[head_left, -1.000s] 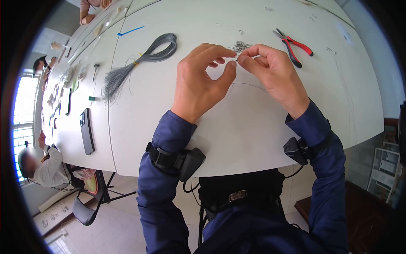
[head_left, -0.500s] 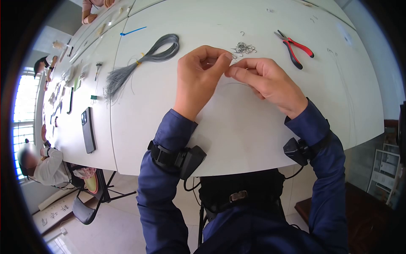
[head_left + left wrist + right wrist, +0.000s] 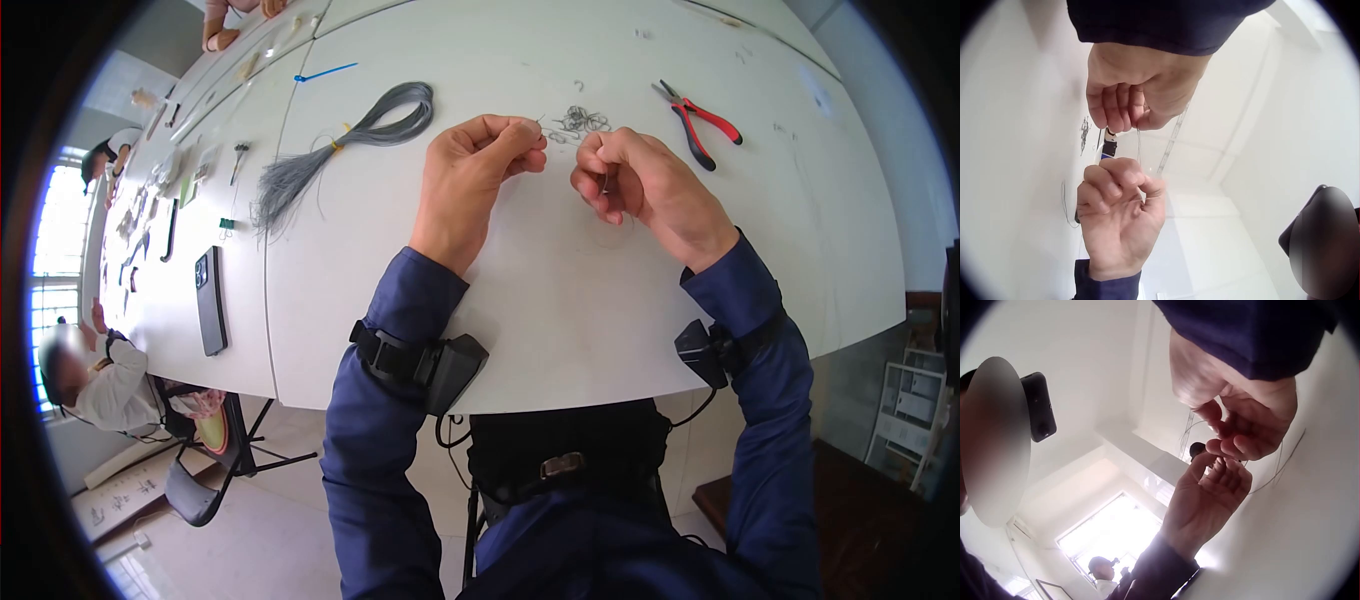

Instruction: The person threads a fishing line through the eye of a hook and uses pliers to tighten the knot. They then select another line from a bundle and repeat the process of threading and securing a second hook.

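In the head view my left hand (image 3: 468, 180) pinches a small fish hook between thumb and forefinger. Only its thin tip shows past the fingertips. My right hand (image 3: 655, 190) is a short way to the right, fingers curled in, holding thin grey line. Strands of this line (image 3: 1139, 147) run between the two hands in the left wrist view. In the right wrist view a loose length of the line (image 3: 1272, 478) curves away beside the hands. Just beyond the hands, a pile of dark fish hooks (image 3: 583, 120) lies on the white table (image 3: 560, 320).
Red-handled pliers (image 3: 712, 118) lie at the right. To the left are a tied bundle of grey line (image 3: 385, 125), a blue cable tie (image 3: 326, 72) and a phone (image 3: 210, 300). Other people sit along the table's left and far sides.
The hands were together at the fingertips and are now apart, the right hand having moved to the right. Its fingers have turned and curled inward. The left hand keeps its pinch.
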Tool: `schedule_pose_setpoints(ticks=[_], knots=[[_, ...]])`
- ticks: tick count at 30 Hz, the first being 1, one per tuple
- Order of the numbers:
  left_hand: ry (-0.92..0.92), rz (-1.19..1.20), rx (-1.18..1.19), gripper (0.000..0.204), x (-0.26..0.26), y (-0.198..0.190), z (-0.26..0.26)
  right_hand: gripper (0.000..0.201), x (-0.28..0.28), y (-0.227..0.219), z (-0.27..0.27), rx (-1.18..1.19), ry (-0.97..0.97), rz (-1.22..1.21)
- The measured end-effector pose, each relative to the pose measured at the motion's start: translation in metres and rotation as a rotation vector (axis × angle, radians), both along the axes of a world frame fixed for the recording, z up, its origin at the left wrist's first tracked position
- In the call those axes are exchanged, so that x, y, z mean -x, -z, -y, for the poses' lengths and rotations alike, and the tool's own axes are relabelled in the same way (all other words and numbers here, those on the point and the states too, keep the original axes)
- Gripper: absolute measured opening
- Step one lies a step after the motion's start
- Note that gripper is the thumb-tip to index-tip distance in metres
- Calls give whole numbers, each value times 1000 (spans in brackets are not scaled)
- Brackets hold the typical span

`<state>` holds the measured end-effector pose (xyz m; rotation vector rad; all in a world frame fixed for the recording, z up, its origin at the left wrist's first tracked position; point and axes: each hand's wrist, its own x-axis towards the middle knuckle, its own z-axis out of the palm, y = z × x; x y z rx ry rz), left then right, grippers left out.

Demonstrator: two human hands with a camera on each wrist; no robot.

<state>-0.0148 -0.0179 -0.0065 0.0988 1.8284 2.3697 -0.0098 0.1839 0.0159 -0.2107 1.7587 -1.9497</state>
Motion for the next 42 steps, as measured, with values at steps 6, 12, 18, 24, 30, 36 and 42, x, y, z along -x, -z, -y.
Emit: schedule_pose_setpoints(ticks=[6,12,18,24,30,36,42], knots=[[26,83,-160,16,8,5,7,33,-1,-11,0,-154,29,57],[76,95,-303,17,10,7,13,39,6,-8,-13,-345,-26,9],[17,46,-201,15,8,6,11,34,-14,-9,-40,-920,-44,-615],[-28,-39,-76,15,6,5,6,38,14,-10,-90,-1238,353,-822],[-42,-39,-36,15,5,4,5,63,37,28,-101,-1422,390,-784],[-43,-56,-59,17,6,6,5,49,51,31,-96,-1546,379,-675],[-54,-59,-40,18,5,8,5,39,7,-19,-48,-912,442,-560]])
